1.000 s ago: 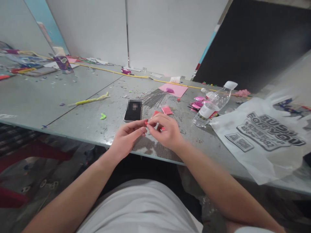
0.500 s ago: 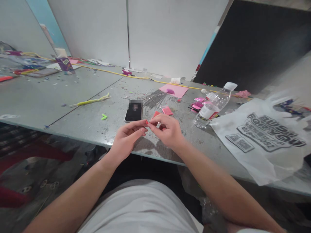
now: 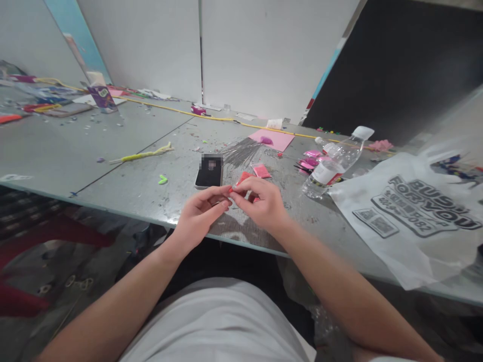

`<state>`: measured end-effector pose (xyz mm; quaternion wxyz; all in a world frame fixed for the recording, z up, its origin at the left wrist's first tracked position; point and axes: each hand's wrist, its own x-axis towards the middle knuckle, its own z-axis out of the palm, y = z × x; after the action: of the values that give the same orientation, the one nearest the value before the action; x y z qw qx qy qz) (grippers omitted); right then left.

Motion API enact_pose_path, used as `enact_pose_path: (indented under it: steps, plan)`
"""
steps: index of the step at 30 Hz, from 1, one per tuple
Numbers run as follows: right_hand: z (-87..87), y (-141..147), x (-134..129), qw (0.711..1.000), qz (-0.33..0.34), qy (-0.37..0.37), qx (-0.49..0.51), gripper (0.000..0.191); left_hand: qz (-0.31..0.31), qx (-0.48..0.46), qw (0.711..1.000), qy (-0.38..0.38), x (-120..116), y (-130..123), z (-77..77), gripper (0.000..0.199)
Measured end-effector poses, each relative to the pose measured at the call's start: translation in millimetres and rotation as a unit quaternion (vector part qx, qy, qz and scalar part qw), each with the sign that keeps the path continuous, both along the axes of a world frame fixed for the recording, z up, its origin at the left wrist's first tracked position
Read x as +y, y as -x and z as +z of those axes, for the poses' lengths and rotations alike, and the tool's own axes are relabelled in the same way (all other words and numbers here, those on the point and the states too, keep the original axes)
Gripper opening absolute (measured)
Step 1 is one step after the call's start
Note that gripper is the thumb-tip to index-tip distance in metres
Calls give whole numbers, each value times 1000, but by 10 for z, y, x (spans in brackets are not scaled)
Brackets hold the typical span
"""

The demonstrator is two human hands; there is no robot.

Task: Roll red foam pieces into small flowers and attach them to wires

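Over the table's front edge, my left hand point(image 3: 202, 210) and my right hand point(image 3: 262, 203) meet at the fingertips. Between them is pinched a small red piece of modelling clay point(image 3: 231, 190). Both hands are closed on this piece. More red clay point(image 3: 245, 177) shows just behind my right fingers, partly hidden by them. A small pink-red packet point(image 3: 261, 170) lies a little beyond. Just past my left fingertips rests a black phone point(image 3: 209, 173). A bundle of thin wires point(image 3: 243, 152) fans out behind the phone, near a pink sheet point(image 3: 281, 141) bearing a purple lump point(image 3: 266, 141).
To the right stand a clear plastic bottle point(image 3: 341, 163) and a white plastic bag point(image 3: 407, 211) overhanging the edge. Pink packets point(image 3: 310, 162) lie beside the bottle. Leftward are a green clay piece point(image 3: 162, 179) and a yellow-green twisted strip point(image 3: 143, 154). A yellow cable point(image 3: 177, 110) crosses the back.
The view has shifted slightly. Both hands stay pinched together on the red clay, with only tiny finger movement. Nothing on the table has visibly moved.
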<state>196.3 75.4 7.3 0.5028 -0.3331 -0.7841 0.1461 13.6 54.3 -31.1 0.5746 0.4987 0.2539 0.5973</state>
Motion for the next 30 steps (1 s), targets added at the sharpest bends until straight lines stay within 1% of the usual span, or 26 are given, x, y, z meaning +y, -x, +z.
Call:
enact_pose_path:
  steps: [5, 8, 10, 13, 17, 19, 21, 24, 26, 27, 29, 30]
  plan:
    - [2, -17, 16, 999, 2, 37, 7, 10, 10, 7, 1000, -4, 2, -5, 9, 28]
    - [17, -21, 8, 999, 16, 42, 9, 13, 9, -8, 1000, 20, 19, -9, 34, 23]
    - [24, -25, -3, 1000, 22, 20, 3, 15, 2, -23, 998, 54, 29, -6, 62, 20]
    - [24, -38, -13, 999, 26, -37, -19, 13, -20, -41, 993, 105, 41, 7, 105, 23]
    - [11, -62, 1, 992, 54, -105, -53, 10, -66, -36, 989, 128, 67, 41, 128, 27]
    - [1, -68, 11, 989, 70, -118, -61, 10, -92, -35, 986, 137, 85, 60, 125, 27]
    - [-1, -76, 14, 987, 73, -125, -63, 10, -109, -46, 982, 145, 102, 78, 121, 25]
    - [47, -129, 19, 990, 46, -122, -48, 13, -114, -80, 978, 154, 119, 97, 117, 22]
    - [133, -217, 54, 995, 2, -100, -16, 15, -109, -105, 975, 163, 128, 103, 113, 22]
    - [191, -276, 91, 996, -35, -82, 5, 17, -105, -115, 973, 168, 134, 105, 112, 22]
    - [322, -411, 210, 993, -105, -10, 45, 15, -99, -124, 971, 178, 151, 104, 123, 24]
    - [387, -475, 289, 991, -121, 22, 57, 14, -95, -121, 971, 181, 166, 102, 141, 25]
